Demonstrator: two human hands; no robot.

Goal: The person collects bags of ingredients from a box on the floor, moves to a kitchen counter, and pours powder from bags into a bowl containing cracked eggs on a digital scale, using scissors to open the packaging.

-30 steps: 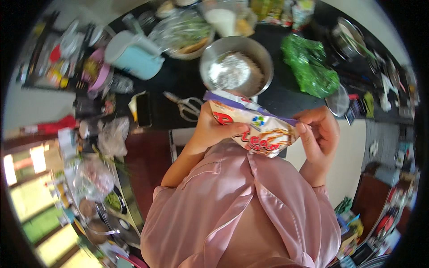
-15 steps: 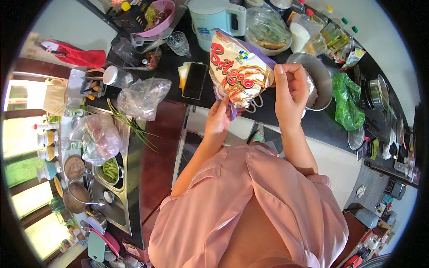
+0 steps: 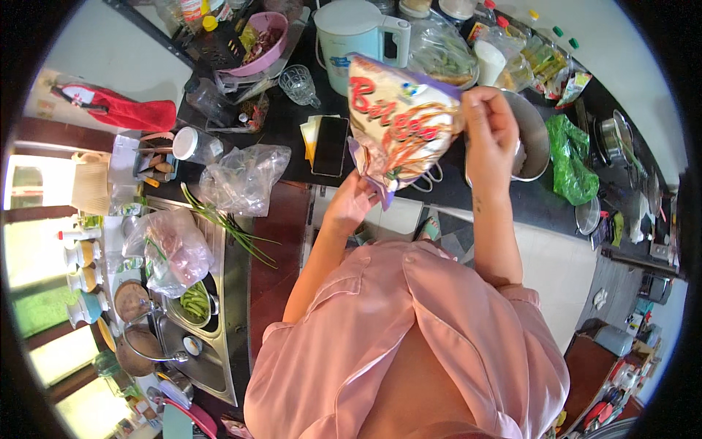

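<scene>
Left hand [image 3: 349, 205] grips the near corner of the bag [image 3: 402, 121]; right hand [image 3: 492, 123] pinches its far right corner. Right: metal bowl [image 3: 535, 128]. Left: phone [image 3: 330, 147].

creased, purple-edged cream packet [image 3: 404, 121], tilted between left hand [image 3: 349, 208] and right hand [image 3: 491, 135].

The print on the cream packet [image 3: 406, 121] at upper centre is blurred; it hides most of the scissors [image 3: 437, 175]. The right hand [image 3: 488, 133] covers part of the steel pot [image 3: 538, 132].
</scene>
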